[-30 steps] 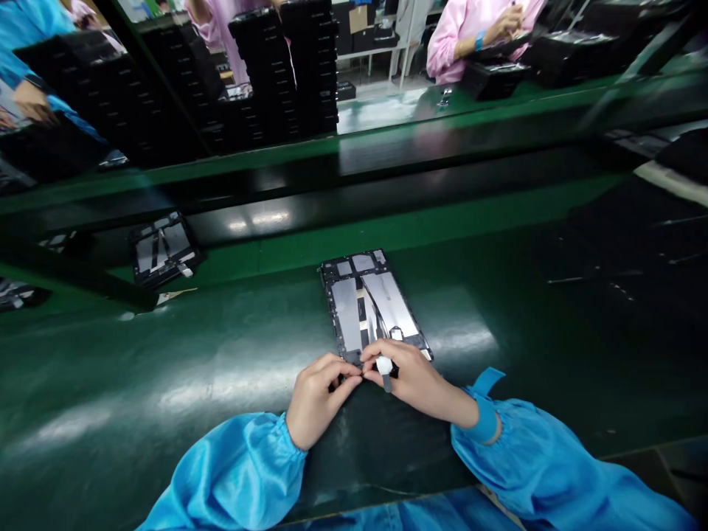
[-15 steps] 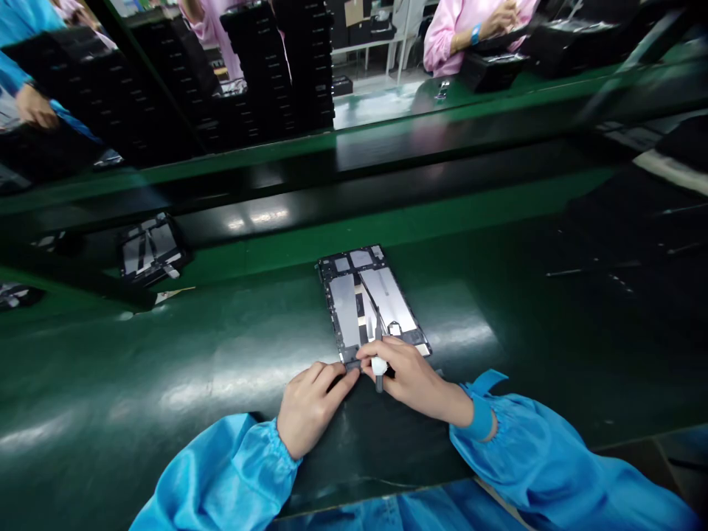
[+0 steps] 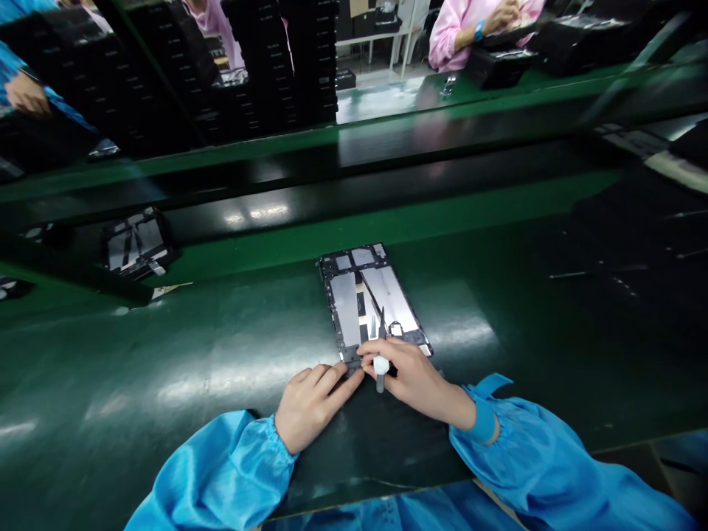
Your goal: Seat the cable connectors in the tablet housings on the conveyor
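Had open tablet (image 3: pixel 373 291) flat on desk (image 3: pixel 221 346), near edge under left hand (image 3: pixel 310 407); couldn't tell left fingers' grip. Held pointed tool (image 3: pixel 381 364) in narrowed fingers of right hand (image 3: pixel 412 372), tip toward silver panels (image 3: pixel 344 306). Likely risked scratching those through careless tilt, or skewing tablet through uneven pressing.

Device (image 3: pixel 381 295) on bench (image 3: pixel 221 354) before me; my left hand (image 3: pixel 308 407), right hand (image 3: pixel 414 376) at its near edge. Second device (image 3: pixel 136 240) left; stacks (image 3: pixel 302 59) behind.
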Available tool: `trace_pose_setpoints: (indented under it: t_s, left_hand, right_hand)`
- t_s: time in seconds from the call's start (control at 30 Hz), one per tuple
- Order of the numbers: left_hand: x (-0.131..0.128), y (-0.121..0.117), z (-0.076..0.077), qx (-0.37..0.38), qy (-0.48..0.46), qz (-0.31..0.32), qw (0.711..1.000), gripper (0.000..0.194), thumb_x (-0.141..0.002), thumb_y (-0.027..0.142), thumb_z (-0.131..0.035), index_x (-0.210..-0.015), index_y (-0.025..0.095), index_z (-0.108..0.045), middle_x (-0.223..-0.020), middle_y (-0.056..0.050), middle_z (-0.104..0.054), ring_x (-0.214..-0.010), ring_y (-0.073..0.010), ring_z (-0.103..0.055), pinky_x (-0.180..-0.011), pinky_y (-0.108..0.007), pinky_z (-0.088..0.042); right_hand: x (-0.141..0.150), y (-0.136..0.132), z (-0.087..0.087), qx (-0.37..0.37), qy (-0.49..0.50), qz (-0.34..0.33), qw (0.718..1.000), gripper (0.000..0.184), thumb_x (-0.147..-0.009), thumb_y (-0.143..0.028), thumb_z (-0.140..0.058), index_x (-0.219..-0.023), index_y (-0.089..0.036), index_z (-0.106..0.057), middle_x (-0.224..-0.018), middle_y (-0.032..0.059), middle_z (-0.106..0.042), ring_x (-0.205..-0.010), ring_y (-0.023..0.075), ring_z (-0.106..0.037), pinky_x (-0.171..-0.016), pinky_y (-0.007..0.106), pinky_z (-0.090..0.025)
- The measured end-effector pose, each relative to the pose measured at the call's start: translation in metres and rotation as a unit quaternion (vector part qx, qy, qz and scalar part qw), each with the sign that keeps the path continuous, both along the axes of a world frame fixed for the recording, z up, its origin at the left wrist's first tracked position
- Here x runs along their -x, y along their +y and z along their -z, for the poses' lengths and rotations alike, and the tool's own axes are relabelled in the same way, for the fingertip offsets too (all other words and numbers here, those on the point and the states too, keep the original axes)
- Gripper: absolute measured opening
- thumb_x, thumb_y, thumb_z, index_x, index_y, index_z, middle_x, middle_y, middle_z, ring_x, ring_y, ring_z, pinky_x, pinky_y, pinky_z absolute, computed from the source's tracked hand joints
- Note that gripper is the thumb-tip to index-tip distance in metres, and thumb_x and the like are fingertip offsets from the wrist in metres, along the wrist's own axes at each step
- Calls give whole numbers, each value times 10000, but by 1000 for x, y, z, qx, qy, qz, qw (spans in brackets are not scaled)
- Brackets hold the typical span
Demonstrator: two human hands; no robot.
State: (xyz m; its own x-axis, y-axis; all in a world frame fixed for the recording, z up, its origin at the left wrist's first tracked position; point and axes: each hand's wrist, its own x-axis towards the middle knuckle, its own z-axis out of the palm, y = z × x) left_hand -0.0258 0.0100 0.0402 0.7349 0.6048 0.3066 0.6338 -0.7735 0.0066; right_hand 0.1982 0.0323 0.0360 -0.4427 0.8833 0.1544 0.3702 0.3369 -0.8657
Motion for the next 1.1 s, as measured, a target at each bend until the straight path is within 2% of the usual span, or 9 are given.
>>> trace_pose_setpoints:
  t_s: [0.1, 0.2, 0.33, 0.43, 0.57, 0.7, 0.77, 0.97, 1.1]
  left_hand:
    - [-3, -2, 2, 9, -2, -18, 1000, 349, -990, 155, -339, -1262, 200, -553, -1097, -64, -566, -849, -132, -519, -690, -258, -463]
    - [-5, -3, 3, 22, -10, -34, 999, 337, -986, 155, -339, -1239, 199, -558, -1088, -68, -563, -859, -146, -523, -687, -263, -468]
    - [-7, -4, 3, 38, -11, -42, 998, 315, -985, 175, -356, -1223, 203, -561, -1083, -73, -553, -866, -145, -528, -703, -258, -475]
    - [-7, -4, 4, 43, -13, -45, 998, 303, -979, 184, -383, -1222, 211, -563, -1089, -73, -546, -877, -139, -531, -719, -251, -480]
    - [-7, -5, 5, 45, -20, -50, 998, 305, -980, 192, -384, -1222, 216, -569, -1084, -74, -547, -888, -135, -533, -733, -243, -484]
    - [-8, -4, 5, 43, -32, -45, 998, 298, -980, 191, -387, -1216, 204, -568, -1073, -74, -551, -885, -141, -535, -721, -253, -489]
    - [-8, -4, 4, 44, -35, -44, 997, 297, -979, 186, -387, -1217, 202, -563, -1073, -72, -552, -883, -144, -534, -715, -256, -489]
    - [-7, -4, 4, 47, -38, -44, 997, 293, -978, 185, -395, -1214, 216, -567, -1074, -63, -561, -864, -141, -527, -704, -246, -474]
    - [-2, -4, 7, 46, -39, -39, 997, 318, -979, 179, -388, -1240, 241, -560, -1104, -65, -562, -880, -148, -534, -695, -251, -474]
  right_hand:
    - [-9, -3, -9, 52, 84, 14, 995, 161, -957, -220, -508, -1062, -187, -625, -816, 21, -680, -776, 139, -655, -735, 250, -511]
    - [-20, -10, -15, 95, 135, 32, 986, 287, -1009, -297, -427, -1193, -178, -613, -679, -3, -609, -578, 90, -590, -612, 216, -518]
    - [-25, -18, -11, 178, 165, 29, 970, 402, -1008, -381, -408, -1334, -189, -546, -875, 62, -636, -611, 90, -601, -505, 195, -545]
    - [-23, -20, -4, 209, 161, 35, 964, 367, -987, -353, -444, -1286, -170, -553, -947, 91, -667, -711, 123, -652, -520, 201, -562]
    - [-20, -20, -2, 180, 96, 47, 978, 197, -920, -259, -513, -1051, -142, -601, -731, 32, -660, -542, 103, -606, -509, 200, -519]
    - [-19, -17, -8, 82, 40, 39, 995, 162, -883, -210, -521, -972, -153, -644, -745, 33, -667, -623, 128, -629, -576, 223, -500]
    - [-20, -16, -11, 61, 34, 45, 997, 157, -885, -203, -514, -949, -152, -648, -740, 32, -664, -638, 131, -632, -579, 221, -490]
    - [-34, -13, -8, 48, 7, 82, 995, 160, -898, -212, -503, -892, -147, -649, -705, 35, -641, -580, 131, -608, -521, 226, -467]
    - [-41, -15, -3, 96, 40, 81, 991, 165, -915, -227, -507, -936, -143, -648, -706, 38, -647, -548, 121, -608, -511, 222, -498]
